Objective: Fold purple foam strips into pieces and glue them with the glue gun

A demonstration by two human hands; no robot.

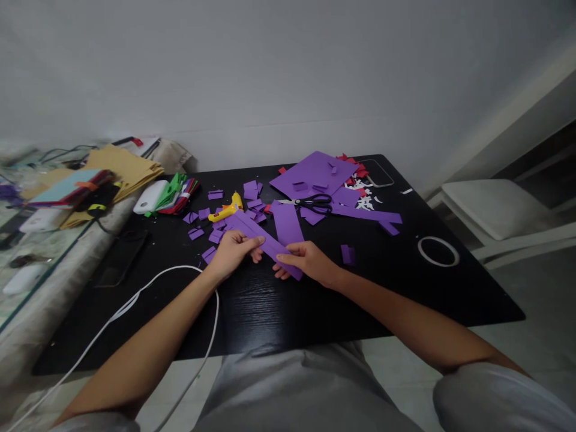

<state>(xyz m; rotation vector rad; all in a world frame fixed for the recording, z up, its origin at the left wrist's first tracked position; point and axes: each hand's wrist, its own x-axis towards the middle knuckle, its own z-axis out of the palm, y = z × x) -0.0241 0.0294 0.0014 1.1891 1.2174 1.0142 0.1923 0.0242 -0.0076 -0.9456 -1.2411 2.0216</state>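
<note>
Between my two hands a long purple paper strip [266,240] is held at a slant above the black table. My left hand [234,251] pinches its lower-left edge, thumb on top. At its near right end, my right hand [310,261] grips it with the thumb above and fingers underneath. A lengthwise line, perhaps a fold, runs along the strip. Just beyond it lies another wide purple strip [288,223]. Black-handled scissors [315,203] rest past that on purple paper. A yellow glue gun [226,210] lies beyond my left hand among several small purple pieces [197,233].
A large purple sheet [310,168] lies at the back, near white scraps [366,198] and red scraps [357,165]. A tape-like ring [438,251] is at right. A white cable [157,275] crosses the left side. Colored bundles [177,195] and a phone [121,258] lie left.
</note>
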